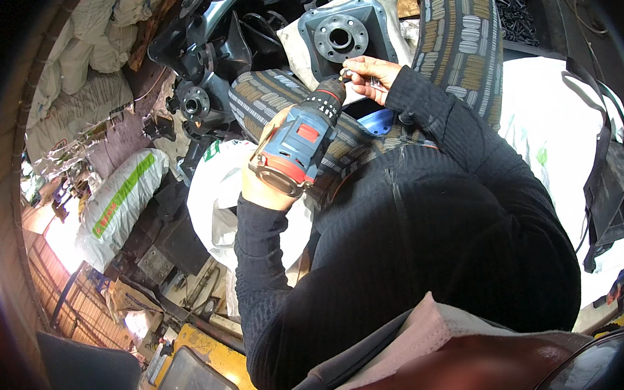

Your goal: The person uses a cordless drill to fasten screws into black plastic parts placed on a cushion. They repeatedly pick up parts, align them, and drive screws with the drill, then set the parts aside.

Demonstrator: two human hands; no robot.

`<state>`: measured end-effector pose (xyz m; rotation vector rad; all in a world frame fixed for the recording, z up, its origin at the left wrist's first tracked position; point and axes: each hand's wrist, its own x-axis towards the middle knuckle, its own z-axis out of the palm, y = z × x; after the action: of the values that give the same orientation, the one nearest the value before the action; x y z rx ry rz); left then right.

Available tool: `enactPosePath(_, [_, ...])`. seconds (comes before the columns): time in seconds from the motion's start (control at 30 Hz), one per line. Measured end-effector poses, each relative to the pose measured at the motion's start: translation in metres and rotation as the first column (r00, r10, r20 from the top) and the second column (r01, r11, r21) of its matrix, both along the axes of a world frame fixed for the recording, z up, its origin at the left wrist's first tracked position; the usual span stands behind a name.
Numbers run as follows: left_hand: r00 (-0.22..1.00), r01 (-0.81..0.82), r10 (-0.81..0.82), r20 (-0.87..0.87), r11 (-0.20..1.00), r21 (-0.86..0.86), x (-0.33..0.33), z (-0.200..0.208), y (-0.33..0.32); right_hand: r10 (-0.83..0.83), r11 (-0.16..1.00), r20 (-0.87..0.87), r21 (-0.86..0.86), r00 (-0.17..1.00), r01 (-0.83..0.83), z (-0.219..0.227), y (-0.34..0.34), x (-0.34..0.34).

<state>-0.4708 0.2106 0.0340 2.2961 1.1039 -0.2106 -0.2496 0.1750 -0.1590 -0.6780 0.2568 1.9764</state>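
Note:
My left hand [264, 190] is wrapped round a blue-and-red cordless drill [296, 143], its chuck tilted up and to the right. Just beyond the chuck, my right hand [378, 73] pinches a small shiny metal piece at the tip of the bit; its exact kind is too small to tell. In front of both hands a dark blue-grey cast housing [346, 34] with a round, holed flange rests on pale cloth [294, 47]. A blue curved object [377, 122] shows beneath my right wrist.
Patterned padded fabric [459, 39] curves around the work spot. More dark castings [209, 55] pile up at the far left. A bin of dark bolts [516, 18] stands at the far right. White sacks [545, 126] lie on both sides, and a yellow machine part [204, 363] is near left.

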Motion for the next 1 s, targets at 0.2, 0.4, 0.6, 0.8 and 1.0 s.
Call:
enactPosePath(0.2, [0.97, 0.215, -0.239, 0.03, 0.916, 0.34, 0.018, -0.001, 0.014, 0.096, 0.993, 0.118, 0.058, 0.988, -0.103, 0.004, -0.001, 0.009])
enactPosePath(0.4, [0.997, 0.078, -0.082, 0.007, 0.961, 0.264, 0.014, -0.016, 0.027, -0.232, 0.97, 0.298, -0.002, 0.926, 0.244, -0.025, 0.002, 0.023])
enactPosePath(0.6, [0.999, 0.034, -0.035, 0.004, 0.975, 0.22, 0.015, -0.039, 0.038, -0.383, 0.921, 0.274, 0.041, 0.882, 0.387, -0.033, 0.013, 0.029])
enactPosePath(0.8, [0.995, -0.089, 0.09, -0.052, 0.996, 0.013, 0.012, -0.051, 0.039, -0.434, 0.884, 0.456, 0.049, 0.777, 0.465, -0.039, 0.033, 0.03])
enactPosePath(1.0, [0.985, -0.083, 0.073, -0.153, 0.995, -0.056, 0.011, -0.053, 0.056, -0.572, 0.782, 0.751, 0.376, 0.331, 0.497, -0.09, 0.106, 0.019])
